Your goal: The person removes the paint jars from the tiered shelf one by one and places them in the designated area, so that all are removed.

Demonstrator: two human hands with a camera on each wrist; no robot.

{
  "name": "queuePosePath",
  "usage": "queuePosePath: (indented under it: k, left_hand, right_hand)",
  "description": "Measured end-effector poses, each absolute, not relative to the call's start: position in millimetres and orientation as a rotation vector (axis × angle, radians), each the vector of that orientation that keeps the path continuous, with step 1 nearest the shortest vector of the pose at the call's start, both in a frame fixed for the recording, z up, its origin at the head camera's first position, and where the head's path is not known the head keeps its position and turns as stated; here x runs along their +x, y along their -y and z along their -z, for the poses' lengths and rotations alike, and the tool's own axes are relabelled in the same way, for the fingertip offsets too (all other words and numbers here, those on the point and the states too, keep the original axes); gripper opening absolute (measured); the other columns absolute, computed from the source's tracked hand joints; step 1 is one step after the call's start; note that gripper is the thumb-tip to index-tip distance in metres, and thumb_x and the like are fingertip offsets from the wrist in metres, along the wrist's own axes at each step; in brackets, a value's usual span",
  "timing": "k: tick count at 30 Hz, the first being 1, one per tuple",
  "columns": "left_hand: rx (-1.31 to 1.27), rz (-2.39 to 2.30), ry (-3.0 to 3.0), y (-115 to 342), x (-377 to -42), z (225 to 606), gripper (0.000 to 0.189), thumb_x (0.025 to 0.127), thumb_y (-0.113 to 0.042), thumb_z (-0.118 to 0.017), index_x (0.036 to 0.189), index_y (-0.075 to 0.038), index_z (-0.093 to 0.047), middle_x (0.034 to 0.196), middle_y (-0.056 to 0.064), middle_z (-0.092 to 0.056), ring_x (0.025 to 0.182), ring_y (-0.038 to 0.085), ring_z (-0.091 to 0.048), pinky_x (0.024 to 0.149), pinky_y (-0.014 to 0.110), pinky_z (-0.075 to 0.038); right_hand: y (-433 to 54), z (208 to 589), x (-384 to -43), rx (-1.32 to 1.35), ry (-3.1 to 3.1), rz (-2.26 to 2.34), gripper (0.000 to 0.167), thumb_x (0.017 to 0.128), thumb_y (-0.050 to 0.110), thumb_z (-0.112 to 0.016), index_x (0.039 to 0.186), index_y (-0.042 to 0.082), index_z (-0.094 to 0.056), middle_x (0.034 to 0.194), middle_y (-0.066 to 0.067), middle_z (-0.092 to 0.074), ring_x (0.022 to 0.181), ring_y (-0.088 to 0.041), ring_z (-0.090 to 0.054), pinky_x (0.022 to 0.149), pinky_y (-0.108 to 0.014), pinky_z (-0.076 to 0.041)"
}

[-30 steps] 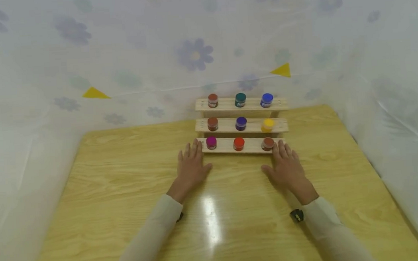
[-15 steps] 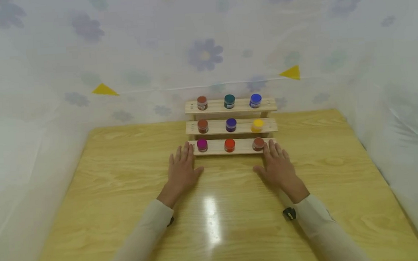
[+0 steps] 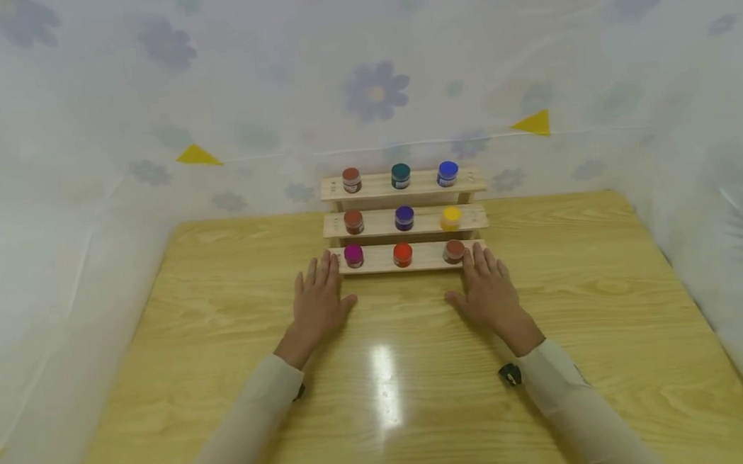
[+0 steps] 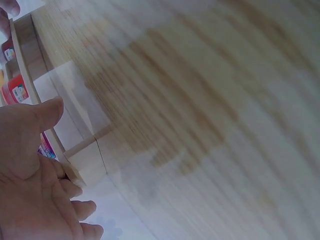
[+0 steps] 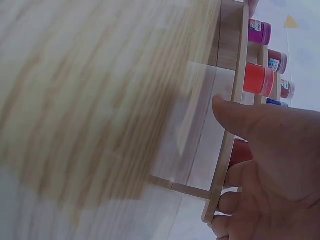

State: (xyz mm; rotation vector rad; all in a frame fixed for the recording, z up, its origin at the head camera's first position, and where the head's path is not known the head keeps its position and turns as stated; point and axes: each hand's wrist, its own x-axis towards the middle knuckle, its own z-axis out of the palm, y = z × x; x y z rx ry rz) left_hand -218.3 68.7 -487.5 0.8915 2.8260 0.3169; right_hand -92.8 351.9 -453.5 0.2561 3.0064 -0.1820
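Note:
A three-tier wooden rack (image 3: 380, 261) stands at the back of the table, small paint jars in rows of three on its shelves. On the lowest shelf are a purple jar (image 3: 354, 256), a red jar (image 3: 403, 255) and a brown jar (image 3: 453, 252). My left hand (image 3: 317, 303) touches this shelf's left end with outstretched fingers, beside the purple jar. At the other end, my right hand (image 3: 489, 292) has its fingertips against the shelf, next to the brown jar. Both thumbs point inward. The right wrist view shows the right fingers (image 5: 230, 202) slightly bent at the shelf end.
Higher shelves carry a green jar (image 3: 401, 176), a blue jar (image 3: 447, 174), a yellow jar (image 3: 451, 218) and others. A flowered white sheet (image 3: 261, 104) surrounds the wood-grain table (image 3: 192, 328) at the back and sides. Yellow triangles (image 3: 532, 123) mark the sheet.
The rack, with its jars upright, has slid left relative to the table and back sheet. Both hands have moved left along with it, still at its ends. The head view has shifted too.

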Motion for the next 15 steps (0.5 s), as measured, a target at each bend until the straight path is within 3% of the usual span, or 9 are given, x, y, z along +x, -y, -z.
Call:
queuePosePath:
  k: [15]
  left_hand:
    - [0.899,-0.314,-2.827,-69.6,-218.8,484.9,0.084,0.095,-0.050,-0.049,0.153,-0.007,-0.006,0.161,0.010,-0.004,0.147,0.034,-0.011,0.118,0.056,-0.013]
  right_hand:
    - [-362.3,440.3,-91.3,0.149,-2.962,0.170,0.088,0.090,0.043,-0.060,0.146,-0.010,-0.018,0.153,-0.033,-0.013,0.140,-0.049,-0.018,0.112,-0.062,-0.021]
